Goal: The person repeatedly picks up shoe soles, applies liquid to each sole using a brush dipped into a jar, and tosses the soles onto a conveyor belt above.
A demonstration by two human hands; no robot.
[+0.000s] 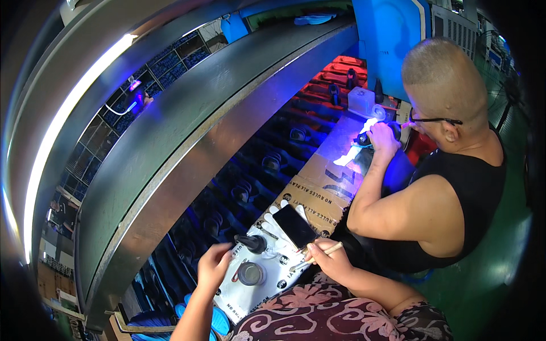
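Observation:
My right hand [333, 262] is closed round a slim paintbrush [300, 265] with a pale handle. The bristle end points left over the white printed sheet [250, 298]. My left hand [213, 266] is raised at the sheet's left edge, with bent fingers somewhat apart and nothing seen in them. Just right of it, a black shoe-like piece [250, 243] stands on the sheet, apart from the fingertips. A small clear cup [250, 274] sits nearer to me. Beyond the brush, a dark-screened phone [293, 225] lies on a white glove [272, 228].
A co-worker [432, 204] at right bends over a dark item under violet light. Printed cardboard [324, 199] covers the bench between us. Dark shoe parts [242, 190] fill racks under a long metal-edged shelf [170, 170]. Blue plastic [219, 321] lies near my left forearm.

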